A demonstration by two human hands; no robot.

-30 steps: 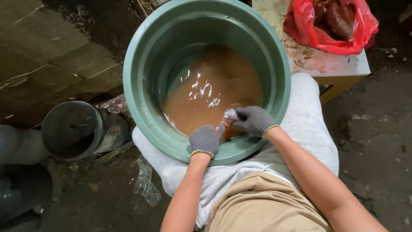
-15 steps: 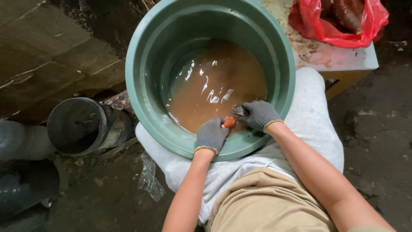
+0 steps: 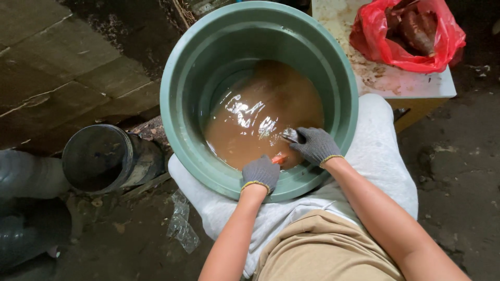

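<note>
A large green tub [image 3: 179, 78] holds muddy brown water [image 3: 260, 114] and rests on a white sack [image 3: 385, 156]. Both my hands wear grey knit gloves and reach over the tub's near rim. My left hand [image 3: 261, 173] is closed around a small orange thing [image 3: 278, 159], mostly hidden by the glove, at the water's edge. My right hand [image 3: 314, 144] grips a small pale, shiny object [image 3: 290, 135] just above the water, right of the left hand. What that object is I cannot make out.
A red plastic bag [image 3: 406, 31] with brown roots lies on a stained white board [image 3: 396, 80] at the upper right. A dark pipe end [image 3: 99, 156] lies left of the tub on dirty ground. Concrete slabs [image 3: 57, 62] fill the upper left.
My hands have shifted slightly within the tub, the right one moving right and apart from the left. The water surface ripples differently. The view has tilted a little.
</note>
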